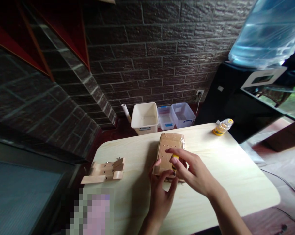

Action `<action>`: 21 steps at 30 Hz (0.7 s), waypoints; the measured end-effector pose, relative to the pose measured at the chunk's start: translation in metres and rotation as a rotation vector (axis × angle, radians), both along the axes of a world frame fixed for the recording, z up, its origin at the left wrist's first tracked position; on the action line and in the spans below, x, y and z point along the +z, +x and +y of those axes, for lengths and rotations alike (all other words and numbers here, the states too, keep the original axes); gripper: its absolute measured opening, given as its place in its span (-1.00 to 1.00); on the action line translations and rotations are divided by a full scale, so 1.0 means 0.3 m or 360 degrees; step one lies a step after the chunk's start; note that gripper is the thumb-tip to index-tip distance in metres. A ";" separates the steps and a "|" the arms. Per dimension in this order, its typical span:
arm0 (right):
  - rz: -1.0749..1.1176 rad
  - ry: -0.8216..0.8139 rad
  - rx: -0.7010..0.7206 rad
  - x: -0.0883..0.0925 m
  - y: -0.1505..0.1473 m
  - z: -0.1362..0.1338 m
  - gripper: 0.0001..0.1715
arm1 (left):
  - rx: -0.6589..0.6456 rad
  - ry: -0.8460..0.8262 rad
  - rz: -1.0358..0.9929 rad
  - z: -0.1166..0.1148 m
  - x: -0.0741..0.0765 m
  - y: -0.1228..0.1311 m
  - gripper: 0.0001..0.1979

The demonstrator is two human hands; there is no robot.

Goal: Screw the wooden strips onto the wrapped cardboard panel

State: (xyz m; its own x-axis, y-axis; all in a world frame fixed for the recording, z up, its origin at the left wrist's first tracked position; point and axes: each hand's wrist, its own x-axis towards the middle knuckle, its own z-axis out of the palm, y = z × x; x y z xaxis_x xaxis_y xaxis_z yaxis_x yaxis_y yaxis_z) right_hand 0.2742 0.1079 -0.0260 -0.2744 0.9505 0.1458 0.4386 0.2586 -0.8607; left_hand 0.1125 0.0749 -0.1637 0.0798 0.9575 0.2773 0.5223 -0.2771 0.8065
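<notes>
A cardboard box (pixel 170 141) with small holes in its top and clear tape at its right edge lies on the table. My right hand (pixel 190 166) grips a short yellow-and-black screwdriver (pixel 175 157) upright over the near end of the box. Around the screwdriver's lower tip, my left hand (pixel 162 189) pinches with its fingertips; whatever small thing sits between them is hidden. Another finger of that hand rests against the box's left side. Left of the box lie curved light-wood pieces (pixel 107 169) with dark holes and a few small metal bits.
A clear bottle with a yellow base (pixel 222 127) stands at the table's (pixel 211 182) far right corner. Beyond the far edge are a cream bin (pixel 135 124) and two clear plastic boxes (pixel 184 114). A water dispenser (pixel 225 98) stands at right. The lower left is pixelated.
</notes>
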 end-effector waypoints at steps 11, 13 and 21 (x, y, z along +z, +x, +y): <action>0.0254 -0.0268 -0.0119 -0.056 0.117 -0.021 -0.48 | 0.0031 0.0069 -0.0110 0.015 0.006 0.007 -0.83; 0.0319 -0.0317 -0.0148 -0.072 0.122 -0.018 -0.47 | 0.0014 0.0038 -0.0132 0.015 0.013 0.005 -0.83; 0.0385 -0.0530 -0.0135 -0.119 0.097 0.009 -0.42 | 0.0046 0.0011 -0.0220 0.019 0.011 0.007 -0.83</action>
State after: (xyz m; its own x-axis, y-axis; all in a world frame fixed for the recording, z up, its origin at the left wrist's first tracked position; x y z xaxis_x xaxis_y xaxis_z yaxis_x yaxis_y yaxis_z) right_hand 0.3034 0.1105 -0.0618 -0.1888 0.9743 -0.1229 0.2211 -0.0797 -0.9720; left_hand 0.1146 0.0806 -0.1604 0.0126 0.9568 0.2905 0.4141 -0.2695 0.8694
